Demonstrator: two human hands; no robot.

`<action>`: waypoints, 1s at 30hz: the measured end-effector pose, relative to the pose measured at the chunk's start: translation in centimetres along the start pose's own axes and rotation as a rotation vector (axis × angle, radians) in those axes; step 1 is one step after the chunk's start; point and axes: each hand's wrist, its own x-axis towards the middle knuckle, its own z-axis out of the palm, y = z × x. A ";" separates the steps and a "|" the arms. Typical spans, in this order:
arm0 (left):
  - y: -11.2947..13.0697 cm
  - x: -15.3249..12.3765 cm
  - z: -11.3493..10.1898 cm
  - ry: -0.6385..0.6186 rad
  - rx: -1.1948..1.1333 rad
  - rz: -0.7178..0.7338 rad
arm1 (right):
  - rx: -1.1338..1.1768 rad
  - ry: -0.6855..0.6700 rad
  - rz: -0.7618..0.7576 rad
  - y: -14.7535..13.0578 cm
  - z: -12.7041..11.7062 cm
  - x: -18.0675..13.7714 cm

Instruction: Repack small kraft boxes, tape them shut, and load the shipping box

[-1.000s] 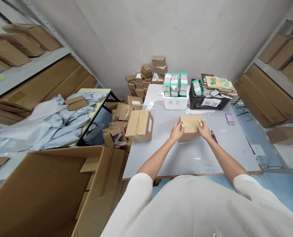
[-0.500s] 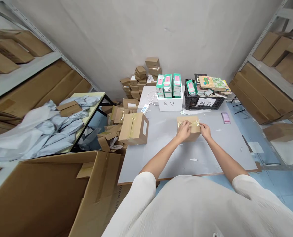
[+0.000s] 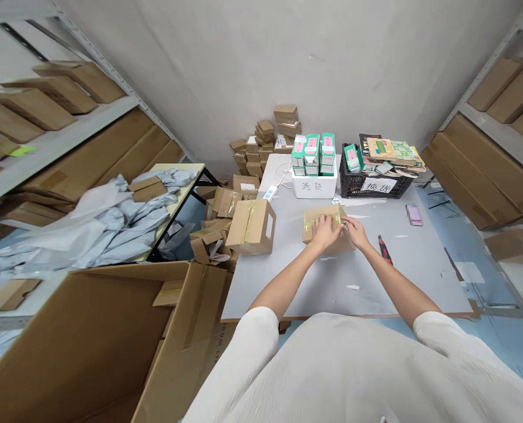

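Note:
A small brown cardboard box [image 3: 314,220] sealed with clear tape sits mid-table on the grey table [image 3: 331,282]. My left hand [image 3: 324,231] rests on the box's top, fingers curled over the tape. My right hand [image 3: 353,231] grips the box's right side, fingers pressed to it. A red-handled cutter [image 3: 384,249] lies on the table just right of my right hand.
A larger taped box [image 3: 252,225] stands at the table's left edge. At the back are a white bin [image 3: 314,183] of green-pink packs and a black crate [image 3: 375,176] of books. A big open carton [image 3: 89,341] is at lower left; shelves flank both sides.
My hands have come together over the small box, which has shifted left and turned a little. The cutter, hidden half a second ago, shows again beside my right hand.

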 end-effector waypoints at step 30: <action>-13.1 -3.6 0.4 0.046 -0.320 -0.255 | -0.147 0.087 0.339 6.2 0.6 -3.0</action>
